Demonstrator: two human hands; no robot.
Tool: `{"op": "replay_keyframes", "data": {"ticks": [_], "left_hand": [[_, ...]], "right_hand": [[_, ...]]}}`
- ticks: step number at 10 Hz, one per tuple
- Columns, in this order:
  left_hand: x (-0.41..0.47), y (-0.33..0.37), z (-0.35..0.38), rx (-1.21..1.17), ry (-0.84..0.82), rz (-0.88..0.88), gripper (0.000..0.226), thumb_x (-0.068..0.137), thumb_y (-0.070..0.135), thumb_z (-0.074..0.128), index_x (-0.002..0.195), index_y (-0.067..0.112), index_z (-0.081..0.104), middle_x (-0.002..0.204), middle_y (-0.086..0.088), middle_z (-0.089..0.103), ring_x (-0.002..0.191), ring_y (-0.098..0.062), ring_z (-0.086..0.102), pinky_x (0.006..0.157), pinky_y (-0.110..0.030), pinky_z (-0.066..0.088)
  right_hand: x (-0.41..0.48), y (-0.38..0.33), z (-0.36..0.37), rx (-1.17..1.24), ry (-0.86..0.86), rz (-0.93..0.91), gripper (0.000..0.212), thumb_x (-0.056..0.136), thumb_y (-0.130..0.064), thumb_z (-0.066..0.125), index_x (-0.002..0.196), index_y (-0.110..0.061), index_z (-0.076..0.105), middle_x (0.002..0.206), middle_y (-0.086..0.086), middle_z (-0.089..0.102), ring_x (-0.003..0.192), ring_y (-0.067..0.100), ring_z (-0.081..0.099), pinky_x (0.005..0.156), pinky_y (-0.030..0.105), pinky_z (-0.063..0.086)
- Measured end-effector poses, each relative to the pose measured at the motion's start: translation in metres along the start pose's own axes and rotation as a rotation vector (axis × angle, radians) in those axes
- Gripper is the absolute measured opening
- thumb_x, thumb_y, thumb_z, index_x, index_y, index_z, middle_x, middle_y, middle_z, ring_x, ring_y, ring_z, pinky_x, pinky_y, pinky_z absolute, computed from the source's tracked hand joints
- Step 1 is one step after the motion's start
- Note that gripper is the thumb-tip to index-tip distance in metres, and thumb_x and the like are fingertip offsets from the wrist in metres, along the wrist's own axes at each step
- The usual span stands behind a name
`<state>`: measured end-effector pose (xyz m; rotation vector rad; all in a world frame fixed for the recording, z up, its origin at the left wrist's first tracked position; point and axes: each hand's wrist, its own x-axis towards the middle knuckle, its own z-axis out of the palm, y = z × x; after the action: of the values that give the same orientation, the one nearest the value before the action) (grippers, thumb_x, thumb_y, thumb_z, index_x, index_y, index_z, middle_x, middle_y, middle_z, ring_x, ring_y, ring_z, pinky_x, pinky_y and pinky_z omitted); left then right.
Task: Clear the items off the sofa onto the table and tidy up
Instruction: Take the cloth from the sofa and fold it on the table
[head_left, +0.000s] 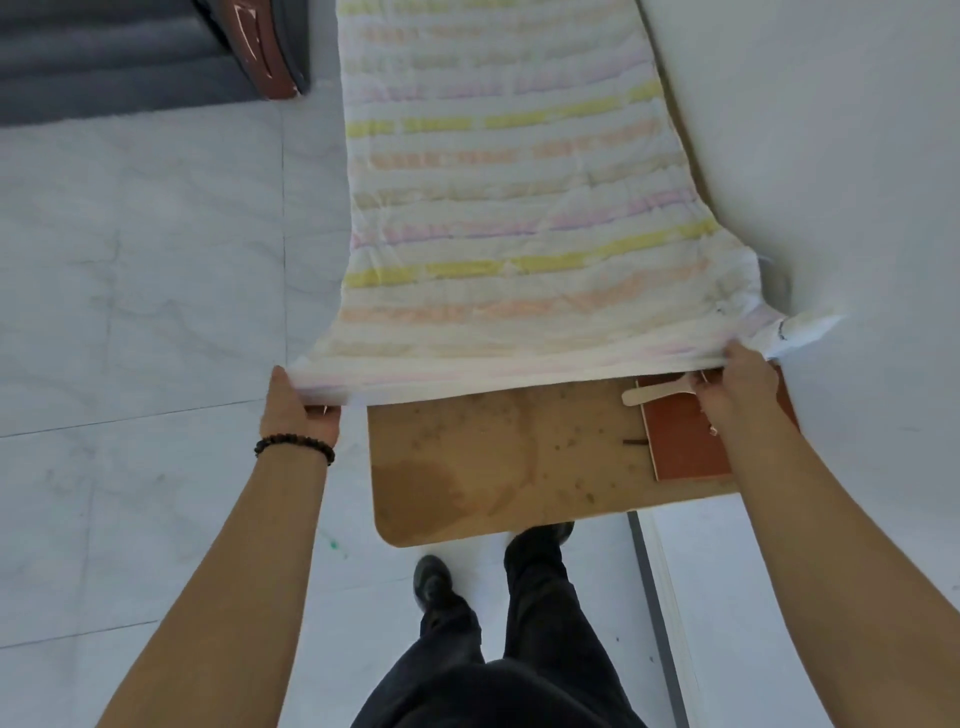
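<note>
Blanket (514, 208), one, white with yellow, peach and lilac stripes, lies stretched along the one wooden table (467, 467), covering most of it and leaving the stained near end bare. Both hands pinch its near edge: the left hand (298, 410) at the left corner, the right hand (737, 389) at the right. One red-brown board (685, 441) rests on the table under the right wrist, with one pale wooden stick (657, 393) across it.

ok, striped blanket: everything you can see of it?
The striped blanket looks like soft, wrinkled quilted cloth, white with faded yellow, peach and lilac bands. It lies stretched lengthwise over the brown table, covering all but the near end. The left hand and right hand grip its near corners, and a white tag shows at the right corner.
</note>
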<state>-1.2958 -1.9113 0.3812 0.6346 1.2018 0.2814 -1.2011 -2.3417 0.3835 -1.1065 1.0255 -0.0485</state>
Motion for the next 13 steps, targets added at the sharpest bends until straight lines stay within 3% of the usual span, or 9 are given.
{"op": "replay_keyframes", "data": {"ticks": [2, 3, 5, 6, 7, 8, 10, 11, 13], "left_hand": [[-0.035, 0.049, 0.007, 0.117, 0.097, 0.381, 0.029, 0.095, 0.039, 0.053, 0.115, 0.021, 0.063, 0.109, 0.001, 0.066, 0.094, -0.016, 0.065, 0.066, -0.032, 0.059], [-0.031, 0.033, -0.01, 0.179, 0.12, 0.329, 0.021, 0.096, 0.037, 0.05, 0.109, 0.024, 0.061, 0.099, 0.001, 0.064, 0.084, -0.017, 0.062, 0.059, -0.027, 0.054], [-0.008, -0.009, -0.054, 0.165, 0.128, -0.073, 0.035, 0.097, 0.032, 0.054, 0.128, 0.016, 0.054, 0.101, -0.002, 0.059, 0.081, -0.014, 0.061, 0.06, -0.027, 0.049], [-0.006, -0.01, -0.063, 0.198, 0.074, -0.113, 0.031, 0.098, 0.028, 0.053, 0.126, 0.013, 0.054, 0.103, -0.003, 0.06, 0.08, -0.013, 0.06, 0.062, -0.028, 0.048], [-0.005, 0.0, -0.065, 0.238, 0.023, -0.088, 0.022, 0.097, 0.026, 0.056, 0.114, 0.012, 0.055, 0.094, -0.003, 0.062, 0.08, -0.015, 0.062, 0.063, -0.029, 0.05], [-0.003, 0.019, -0.059, 0.211, -0.024, -0.111, 0.011, 0.097, 0.021, 0.056, 0.101, 0.011, 0.057, 0.091, -0.005, 0.062, 0.075, -0.015, 0.06, 0.062, -0.028, 0.049], [0.022, 0.076, -0.007, 0.117, -0.127, -0.18, 0.011, 0.099, 0.012, 0.049, 0.09, 0.01, 0.054, 0.089, -0.007, 0.061, 0.073, -0.014, 0.059, 0.061, -0.024, 0.049], [0.04, 0.108, 0.034, 0.093, -0.115, -0.159, 0.012, 0.099, 0.012, 0.049, 0.089, 0.008, 0.052, 0.087, -0.008, 0.059, 0.073, -0.015, 0.06, 0.063, -0.025, 0.053], [0.068, 0.15, 0.112, 0.194, -0.126, -0.119, 0.011, 0.1, 0.014, 0.049, 0.091, 0.007, 0.052, 0.088, -0.009, 0.059, 0.074, -0.016, 0.061, 0.065, -0.025, 0.057]], "right_hand": [[-0.03, -0.049, 0.02, 0.079, -0.141, -0.25, 0.024, 0.099, -0.034, 0.052, 0.119, -0.023, 0.058, 0.113, 0.001, 0.07, 0.1, 0.021, 0.07, 0.079, 0.041, 0.059], [-0.028, -0.041, 0.012, -0.018, -0.006, -0.381, 0.026, 0.102, -0.029, 0.043, 0.123, -0.018, 0.053, 0.115, 0.0, 0.064, 0.102, 0.017, 0.068, 0.081, 0.035, 0.059], [-0.015, -0.007, -0.019, -0.089, 0.261, -0.136, 0.036, 0.102, -0.017, 0.041, 0.137, -0.02, 0.049, 0.106, 0.006, 0.064, 0.07, 0.017, 0.061, 0.061, 0.03, 0.053], [-0.023, -0.003, -0.021, -0.111, 0.253, -0.181, 0.037, 0.1, -0.01, 0.041, 0.133, -0.019, 0.053, 0.091, 0.001, 0.061, 0.077, 0.022, 0.064, 0.08, 0.037, 0.055], [-0.037, -0.005, -0.013, -0.124, 0.22, -0.241, 0.033, 0.099, -0.014, 0.043, 0.128, -0.019, 0.057, 0.091, 0.001, 0.062, 0.083, 0.029, 0.062, 0.064, 0.035, 0.054], [-0.045, -0.013, -0.004, -0.177, 0.155, -0.203, 0.037, 0.102, -0.015, 0.039, 0.138, -0.012, 0.048, 0.121, 0.013, 0.061, 0.082, 0.02, 0.062, 0.061, 0.03, 0.057], [-0.031, -0.041, 0.051, -0.007, 0.029, -0.162, 0.02, 0.101, -0.021, 0.036, 0.112, -0.018, 0.053, 0.129, 0.007, 0.06, 0.088, 0.014, 0.064, 0.067, 0.026, 0.056], [-0.011, -0.059, 0.078, -0.002, 0.017, -0.213, 0.016, 0.1, -0.021, 0.035, 0.113, -0.018, 0.045, 0.104, 0.002, 0.059, 0.114, 0.023, 0.063, 0.065, 0.025, 0.055], [-0.002, -0.091, 0.149, 0.228, 0.079, -0.222, 0.034, 0.102, -0.021, 0.042, 0.135, -0.022, 0.047, 0.117, 0.004, 0.063, 0.096, 0.018, 0.066, 0.075, 0.031, 0.057]]}}
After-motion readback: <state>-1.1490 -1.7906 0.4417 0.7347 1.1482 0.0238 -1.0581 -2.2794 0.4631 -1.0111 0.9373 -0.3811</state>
